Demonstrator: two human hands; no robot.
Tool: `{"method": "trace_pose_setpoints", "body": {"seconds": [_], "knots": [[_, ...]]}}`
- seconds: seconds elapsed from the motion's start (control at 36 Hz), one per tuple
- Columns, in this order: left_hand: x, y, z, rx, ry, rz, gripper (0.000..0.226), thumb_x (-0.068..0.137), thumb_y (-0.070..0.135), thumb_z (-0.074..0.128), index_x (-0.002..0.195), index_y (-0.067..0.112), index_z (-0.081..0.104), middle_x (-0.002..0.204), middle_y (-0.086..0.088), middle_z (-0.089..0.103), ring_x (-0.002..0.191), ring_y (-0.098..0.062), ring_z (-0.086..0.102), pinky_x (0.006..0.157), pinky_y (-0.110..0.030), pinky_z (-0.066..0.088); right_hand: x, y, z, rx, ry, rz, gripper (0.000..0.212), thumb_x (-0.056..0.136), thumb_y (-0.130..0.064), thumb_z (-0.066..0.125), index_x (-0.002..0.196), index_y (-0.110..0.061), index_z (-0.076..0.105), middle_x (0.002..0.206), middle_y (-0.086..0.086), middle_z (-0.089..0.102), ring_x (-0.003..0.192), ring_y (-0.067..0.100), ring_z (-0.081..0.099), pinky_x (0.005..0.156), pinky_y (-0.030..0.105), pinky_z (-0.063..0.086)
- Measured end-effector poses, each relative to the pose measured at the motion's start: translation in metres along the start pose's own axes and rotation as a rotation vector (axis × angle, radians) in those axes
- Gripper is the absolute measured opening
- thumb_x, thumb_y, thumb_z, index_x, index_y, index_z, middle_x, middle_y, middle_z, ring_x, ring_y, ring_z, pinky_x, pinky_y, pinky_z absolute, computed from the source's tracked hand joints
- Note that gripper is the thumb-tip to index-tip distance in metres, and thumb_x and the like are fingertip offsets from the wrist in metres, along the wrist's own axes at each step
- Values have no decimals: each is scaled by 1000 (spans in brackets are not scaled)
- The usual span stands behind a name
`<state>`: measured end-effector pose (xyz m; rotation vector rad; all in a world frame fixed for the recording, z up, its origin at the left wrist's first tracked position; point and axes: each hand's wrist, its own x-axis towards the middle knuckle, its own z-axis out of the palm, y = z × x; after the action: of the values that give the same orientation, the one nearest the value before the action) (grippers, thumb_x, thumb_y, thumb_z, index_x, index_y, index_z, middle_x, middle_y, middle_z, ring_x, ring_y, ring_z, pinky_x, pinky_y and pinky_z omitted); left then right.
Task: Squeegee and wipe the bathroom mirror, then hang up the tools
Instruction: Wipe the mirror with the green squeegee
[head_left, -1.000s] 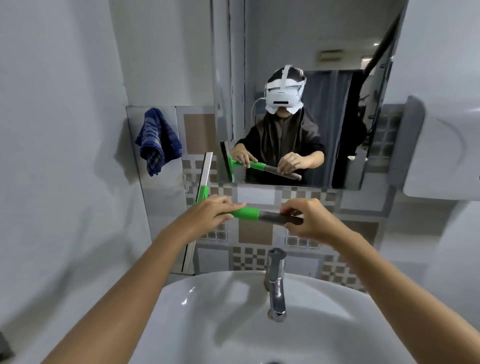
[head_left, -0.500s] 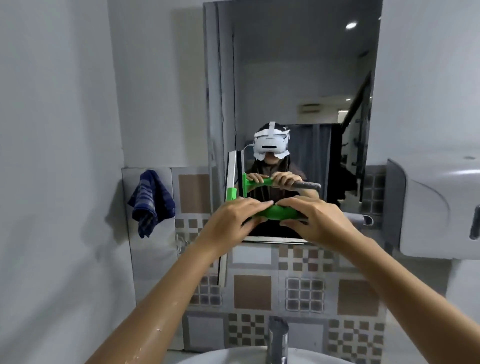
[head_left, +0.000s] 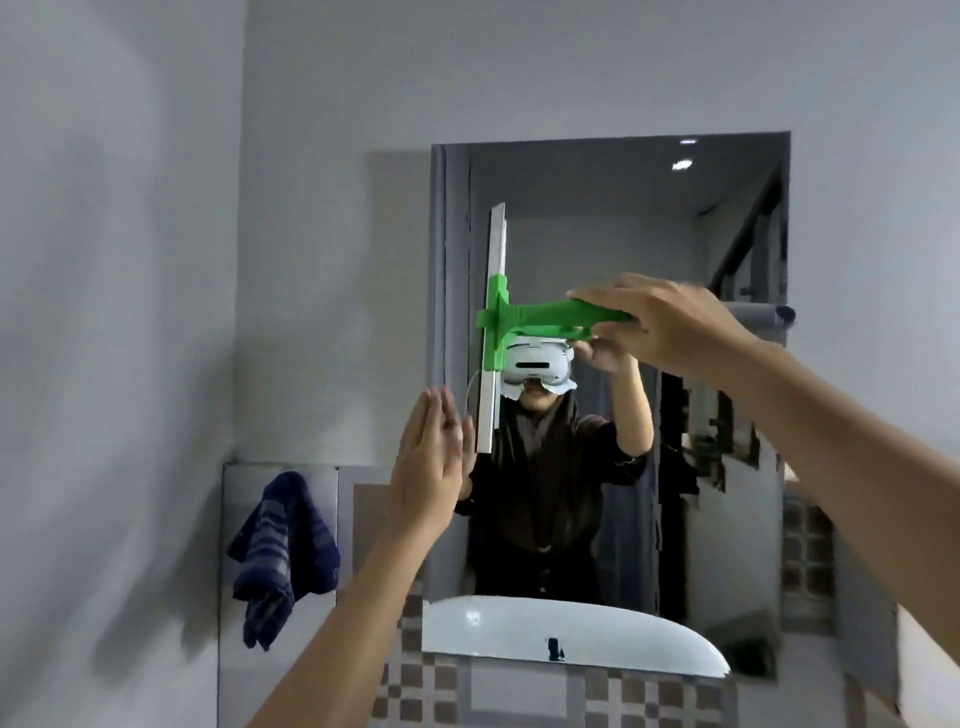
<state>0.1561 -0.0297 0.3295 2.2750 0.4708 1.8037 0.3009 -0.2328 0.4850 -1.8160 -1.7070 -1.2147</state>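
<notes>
The green squeegee (head_left: 524, 318) is raised in front of the bathroom mirror (head_left: 727, 249), its long pale blade upright near the mirror's left side. My right hand (head_left: 670, 325) is shut on the green handle and holds it level. My left hand (head_left: 431, 467) hovers lower left of the blade, fingers straight and apart, holding nothing. A dark blue striped cloth (head_left: 283, 551) hangs on the tiled wall left of the mirror.
The mirror reflects a person in a white headset and the white sink rim. Patterned brown and grey tiles (head_left: 447, 691) run below the mirror. Plain grey walls stand to the left and above.
The squeegee has risen from below the mirror to its upper middle. My left hand let go of the handle and dropped away open; my right hand alone holds it. The view tilted upward.
</notes>
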Motion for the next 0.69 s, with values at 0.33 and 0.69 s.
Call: {"method": "trace_pose_setpoints", "body": {"seconds": [0.33,0.69], "knots": [[-9,-32,44,215,-50,96,78,92,52,31,145,20,-15,153,2,-24,142,-11,-17,115,-30,0,85,-4,0,-115,102,-138,41,95,-33,43,136,-34,41,110,3,56,95,22,55,77,35,39],[-9,-34,43,283,-53,111,80,92,53,32,142,22,-22,152,1,-26,141,-10,-19,112,-22,-8,103,-4,14,-120,85,-110,42,96,-33,41,138,-36,36,110,5,53,101,23,52,77,34,36]]}}
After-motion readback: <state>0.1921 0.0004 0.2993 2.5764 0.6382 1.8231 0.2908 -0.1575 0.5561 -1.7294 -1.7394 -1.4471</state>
